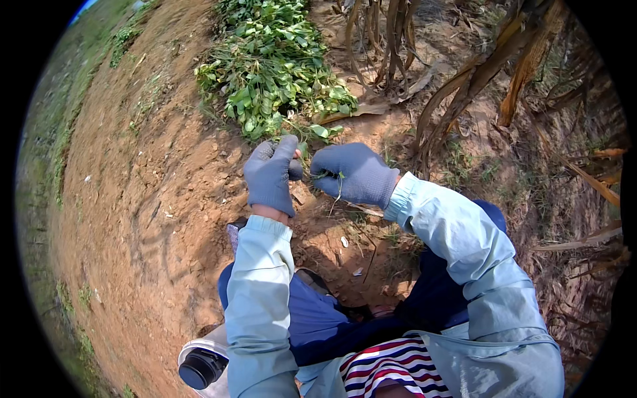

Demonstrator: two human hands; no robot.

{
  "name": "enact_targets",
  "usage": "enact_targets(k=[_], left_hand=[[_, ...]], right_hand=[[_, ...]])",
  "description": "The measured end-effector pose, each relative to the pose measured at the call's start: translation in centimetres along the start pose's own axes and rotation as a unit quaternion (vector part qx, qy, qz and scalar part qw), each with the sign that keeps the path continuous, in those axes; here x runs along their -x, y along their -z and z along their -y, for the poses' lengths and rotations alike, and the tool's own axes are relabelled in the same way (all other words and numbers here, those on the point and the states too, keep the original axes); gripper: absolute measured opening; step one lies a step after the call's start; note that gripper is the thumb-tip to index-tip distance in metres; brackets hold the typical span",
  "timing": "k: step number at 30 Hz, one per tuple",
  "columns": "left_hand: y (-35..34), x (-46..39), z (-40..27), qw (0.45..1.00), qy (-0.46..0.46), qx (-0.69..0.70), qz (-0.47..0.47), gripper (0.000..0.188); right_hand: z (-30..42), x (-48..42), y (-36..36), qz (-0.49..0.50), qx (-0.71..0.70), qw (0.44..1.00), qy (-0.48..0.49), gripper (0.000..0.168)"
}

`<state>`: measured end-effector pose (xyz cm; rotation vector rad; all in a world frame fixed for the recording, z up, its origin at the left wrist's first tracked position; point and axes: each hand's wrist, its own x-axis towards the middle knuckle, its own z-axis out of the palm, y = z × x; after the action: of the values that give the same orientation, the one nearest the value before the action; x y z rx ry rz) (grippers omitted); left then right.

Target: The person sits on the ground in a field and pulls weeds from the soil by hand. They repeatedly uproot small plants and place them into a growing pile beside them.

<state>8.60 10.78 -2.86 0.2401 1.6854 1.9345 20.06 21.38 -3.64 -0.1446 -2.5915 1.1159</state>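
Observation:
My left hand [272,174], in a grey knit glove with a dotted palm, is raised over the soil with its fingers curled. A bare fingertip shows at the glove's end; whether anything is pinched there cannot be told. Beside it, my right hand [354,171] wears the same kind of glove and is closed around a thin green plant stem [340,186], whose end trails below the fist. Just beyond both hands lies a heap of leafy green plants [273,69], probably pulled peanut plants. A few loose leaves [321,131] reach towards my fingers.
Dry brown stalks [473,74] stand at the right and upper right. Bare reddish soil [164,209] slopes away at the left, with small pale bits on it. Between my legs lies a pale pod-like piece [344,242]. A black round-capped object [199,369] sits at lower left.

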Motion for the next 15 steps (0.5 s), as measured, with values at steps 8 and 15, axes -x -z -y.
enact_targets(k=[8,15], left_hand=[[2.3,-1.3,-0.6,0.996,-0.001,0.048,-0.073,0.014],[0.0,0.6,-1.3,0.999,0.022,-0.034,0.022,0.024]], right_hand=[[-1.1,-0.3,2.9,0.048,0.182,0.948,-0.258,0.021],[-0.7,-0.9,2.8,-0.064,-0.227,0.939,-0.252,0.021]])
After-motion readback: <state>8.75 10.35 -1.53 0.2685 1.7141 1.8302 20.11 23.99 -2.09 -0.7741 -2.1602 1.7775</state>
